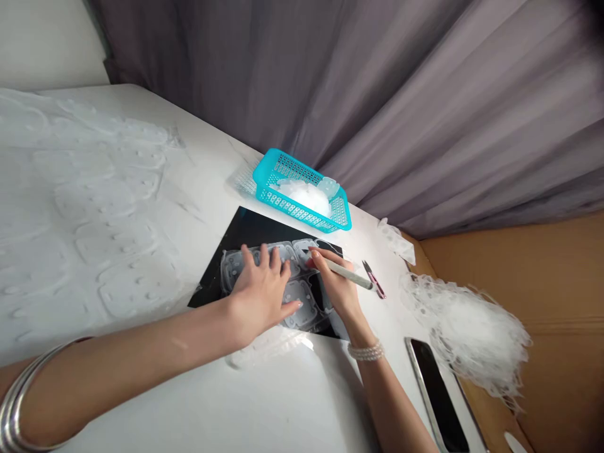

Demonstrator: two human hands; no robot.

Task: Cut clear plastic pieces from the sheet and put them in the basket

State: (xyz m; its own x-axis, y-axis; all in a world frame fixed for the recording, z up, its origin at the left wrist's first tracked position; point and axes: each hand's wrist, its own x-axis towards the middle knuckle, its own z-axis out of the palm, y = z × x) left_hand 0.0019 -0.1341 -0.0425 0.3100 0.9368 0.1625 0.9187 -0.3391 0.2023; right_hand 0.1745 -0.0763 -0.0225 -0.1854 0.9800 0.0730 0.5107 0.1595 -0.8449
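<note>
My left hand (pixel 262 289) lies spread over a translucent plastic sheet (pixel 302 299) marked with rounded, square-like shapes. Beneath the sheet is a black mat (pixel 236 233), whose dark surface shows through openings on the sheet's right side. In my right hand (pixel 337 283) is a slim, pale-handled craft knife (pixel 349 273), gripped like a pen. Its tip points at a shape near the sheet's upper edge; whether it touches the plastic is unclear. Just right of that hand lie small pink-and-dark thread snips (pixel 374 280).
A turquoise basket (pixel 264 170) behind the mat holds translucent cut pieces (pixel 302 194). Large plastic sheets (pixel 94 245) cover the table's left. On the right are a tangle of thin plastic offcuts (pixel 476 327), a phone (pixel 436 393) and a cardboard box (pixel 528 270). A grey curtain (pixel 283 75) hangs behind.
</note>
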